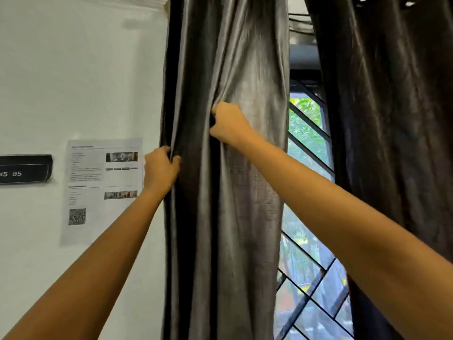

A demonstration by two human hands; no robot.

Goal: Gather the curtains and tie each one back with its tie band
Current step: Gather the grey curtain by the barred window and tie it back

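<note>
A grey, shiny curtain (247,192) hangs in folds in the middle of the view, beside the white wall. My left hand (160,169) grips its left edge, fingers curled round a fold at about mid height. My right hand (229,123) grips a bunched fold a little higher, near the curtain's middle. A second, darker curtain (382,114) hangs at the right. No tie band shows in view.
Between the curtains a window with a black diagonal grille (308,278) shows green leaves outside. On the white wall at the left hang a printed paper sheet (103,190) and a dark digital clock (24,169).
</note>
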